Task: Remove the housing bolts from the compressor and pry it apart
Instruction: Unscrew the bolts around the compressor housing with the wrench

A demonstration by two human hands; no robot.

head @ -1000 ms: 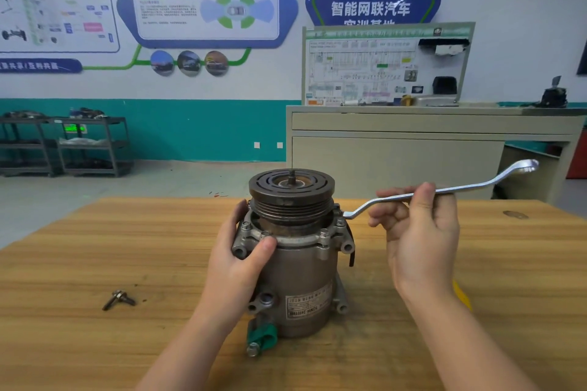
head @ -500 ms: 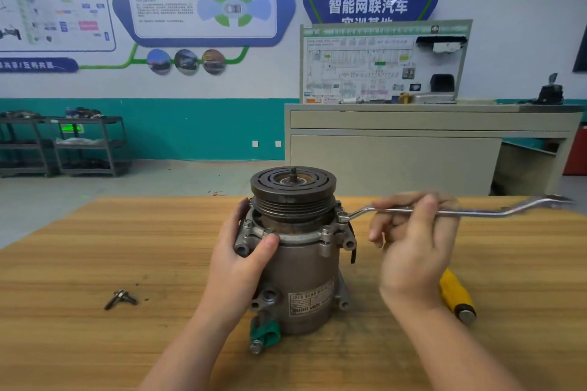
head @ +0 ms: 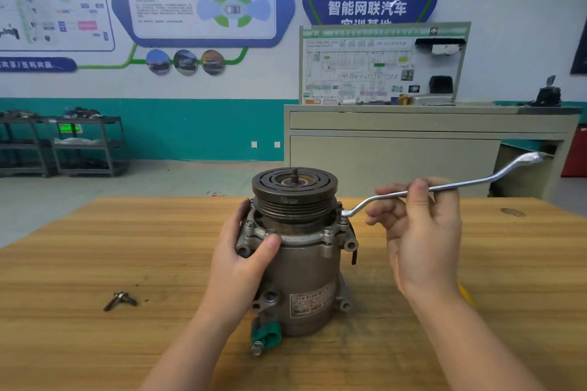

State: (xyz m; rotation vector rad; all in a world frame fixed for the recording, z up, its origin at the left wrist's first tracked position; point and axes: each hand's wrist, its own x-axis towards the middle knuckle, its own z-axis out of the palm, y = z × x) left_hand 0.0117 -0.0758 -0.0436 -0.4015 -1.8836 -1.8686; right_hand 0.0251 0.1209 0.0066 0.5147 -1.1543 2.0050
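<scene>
A grey compressor (head: 305, 282) stands upright on the wooden table (head: 95, 263), its dark pulley on top. My left hand (head: 244, 263) grips the left side of its flange, thumb across the front. My right hand (head: 419, 232) holds a silver offset ring wrench (head: 460, 186) by its shank. The wrench's near end sits on a housing bolt (head: 341, 213) at the flange's right rear. Other bolt heads show at the front right (head: 327, 233) and the left (head: 249, 225) of the flange.
Loose bolts (head: 120, 299) lie on the table to the left. A yellow handle (head: 464, 294) peeks out behind my right wrist. A green clip (head: 266, 335) sits at the compressor's base. Beyond the table stand a beige cabinet (head: 413, 152) and dark shelves (head: 63, 146).
The wrench's far end dropped to nearly level half a second ago and has now swung back up and toward the rear right. My left hand has stayed on the compressor.
</scene>
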